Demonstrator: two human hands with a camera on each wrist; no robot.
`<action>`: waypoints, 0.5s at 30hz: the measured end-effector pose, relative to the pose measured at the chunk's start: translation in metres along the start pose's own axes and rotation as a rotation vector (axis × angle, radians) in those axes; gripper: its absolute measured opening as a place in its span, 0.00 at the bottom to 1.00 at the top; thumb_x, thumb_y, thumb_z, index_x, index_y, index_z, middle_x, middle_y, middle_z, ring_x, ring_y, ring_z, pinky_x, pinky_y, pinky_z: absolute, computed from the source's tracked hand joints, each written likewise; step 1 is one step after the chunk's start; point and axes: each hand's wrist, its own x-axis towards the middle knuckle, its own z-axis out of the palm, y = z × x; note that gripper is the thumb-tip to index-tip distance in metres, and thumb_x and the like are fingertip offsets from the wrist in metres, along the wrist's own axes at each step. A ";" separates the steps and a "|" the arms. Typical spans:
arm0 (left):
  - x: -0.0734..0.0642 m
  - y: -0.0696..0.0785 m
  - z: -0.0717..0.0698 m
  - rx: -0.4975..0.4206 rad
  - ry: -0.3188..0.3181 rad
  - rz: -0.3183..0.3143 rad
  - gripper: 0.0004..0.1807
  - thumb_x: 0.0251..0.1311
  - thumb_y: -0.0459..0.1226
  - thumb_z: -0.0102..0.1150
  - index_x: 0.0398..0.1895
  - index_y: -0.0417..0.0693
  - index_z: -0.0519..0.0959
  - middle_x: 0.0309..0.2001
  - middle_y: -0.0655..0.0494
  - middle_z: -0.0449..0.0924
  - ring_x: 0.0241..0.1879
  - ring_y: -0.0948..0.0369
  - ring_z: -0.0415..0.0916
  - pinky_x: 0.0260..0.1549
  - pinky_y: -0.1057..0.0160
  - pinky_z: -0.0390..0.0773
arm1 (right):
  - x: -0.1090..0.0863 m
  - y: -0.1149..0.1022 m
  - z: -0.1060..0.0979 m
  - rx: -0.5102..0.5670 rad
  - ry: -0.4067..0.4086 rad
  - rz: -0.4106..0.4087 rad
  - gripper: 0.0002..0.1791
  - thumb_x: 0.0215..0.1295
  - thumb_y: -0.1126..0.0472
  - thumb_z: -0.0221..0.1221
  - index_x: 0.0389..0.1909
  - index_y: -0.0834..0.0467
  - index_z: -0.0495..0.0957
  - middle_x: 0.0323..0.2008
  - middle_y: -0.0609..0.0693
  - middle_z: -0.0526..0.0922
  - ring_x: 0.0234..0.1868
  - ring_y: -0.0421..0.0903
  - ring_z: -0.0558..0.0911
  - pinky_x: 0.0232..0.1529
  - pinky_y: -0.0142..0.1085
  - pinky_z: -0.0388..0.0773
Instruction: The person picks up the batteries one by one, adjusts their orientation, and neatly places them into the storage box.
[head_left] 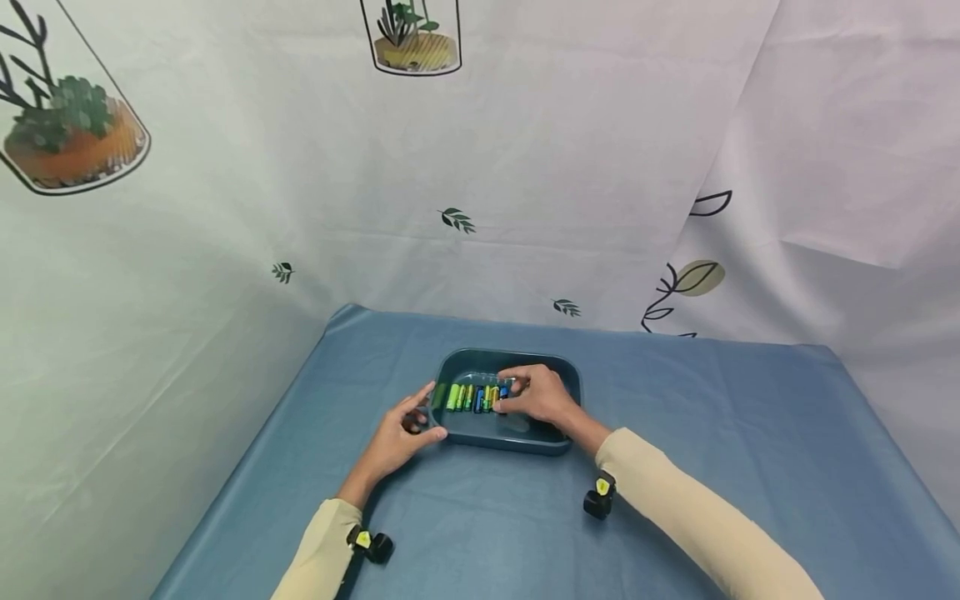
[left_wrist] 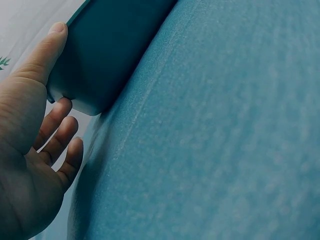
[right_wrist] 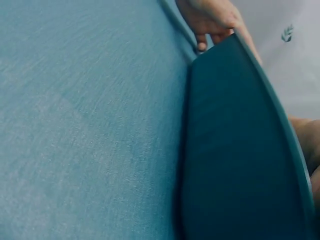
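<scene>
A dark teal rectangular tray [head_left: 510,440] with raised walls stands on the blue cloth. Inside it several small cylindrical batteries [head_left: 468,398], green, yellow-green, gold and blue, lie side by side in a row. My left hand [head_left: 397,437] holds the tray's left end, thumb at the near corner and index finger along the rim; the left wrist view shows its other fingers bent by the outer wall. Over the tray, my right hand [head_left: 536,396] pinches a battery [head_left: 504,390] lengthwise at the row's right end. The tray wall mostly hides this hand in the right wrist view.
Blue cloth [head_left: 675,417] covers the table around the tray. White fabric [head_left: 525,167] printed with plants hangs behind and at the sides. Each beige sleeve carries a small black wrist camera [head_left: 597,500].
</scene>
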 end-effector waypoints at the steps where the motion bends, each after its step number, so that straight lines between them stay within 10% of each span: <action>1: 0.000 0.000 0.000 0.000 0.000 -0.002 0.45 0.59 0.46 0.75 0.79 0.61 0.64 0.61 0.48 0.74 0.43 0.57 0.73 0.42 0.62 0.75 | -0.001 -0.001 -0.002 0.003 0.001 -0.005 0.29 0.55 0.56 0.78 0.59 0.55 0.84 0.36 0.52 0.82 0.28 0.43 0.76 0.29 0.37 0.72; 15: 0.000 0.004 -0.001 -0.008 0.008 0.009 0.45 0.59 0.39 0.75 0.79 0.53 0.64 0.61 0.43 0.74 0.45 0.51 0.73 0.41 0.60 0.74 | -0.033 -0.018 -0.057 0.050 0.106 -0.027 0.29 0.61 0.50 0.73 0.62 0.56 0.82 0.40 0.51 0.81 0.33 0.46 0.79 0.32 0.39 0.75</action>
